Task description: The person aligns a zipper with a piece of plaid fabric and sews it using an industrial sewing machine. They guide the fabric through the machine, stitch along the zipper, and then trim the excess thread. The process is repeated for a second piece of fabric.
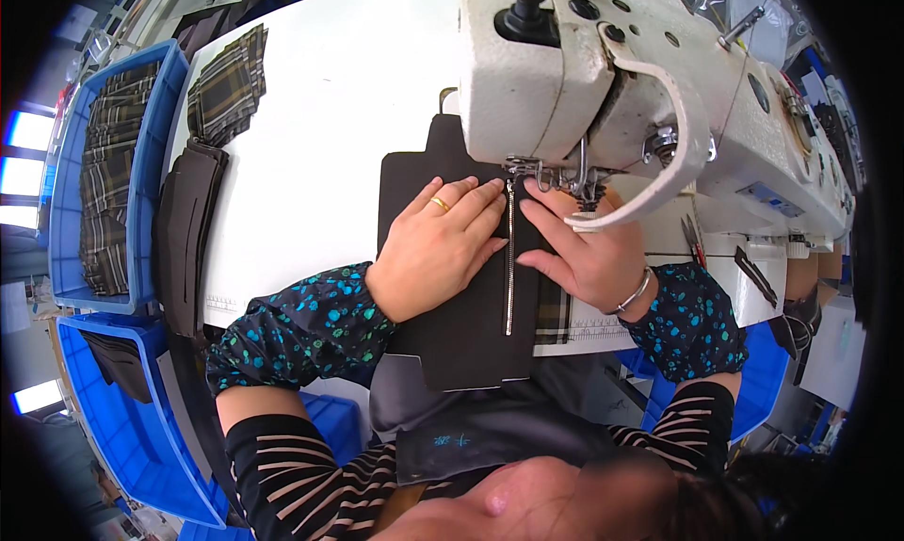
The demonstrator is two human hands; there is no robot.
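A dark brown fabric panel (424, 343) lies under the head of a white sewing machine (511, 80), with a metal zipper (509, 258) running lengthwise along it. The zipper's upper end is at the presser foot (516, 170). My left hand (438, 240) lies flat on the panel left of the zipper, fingertips near the foot. My right hand (579, 244) rests right of the zipper with fingers extended, partly behind the machine's white curved guard. Beneath the panel's right side, a strip of plaid fabric (552, 324) shows.
Plaid piles lie in a blue bin (58, 258) and on the white table (311, 61), beside dark cut pieces (188, 240). A lower blue bin (141, 447) holds dark pieces. Scissors (697, 244) and small dark strips (756, 275) lie at the right.
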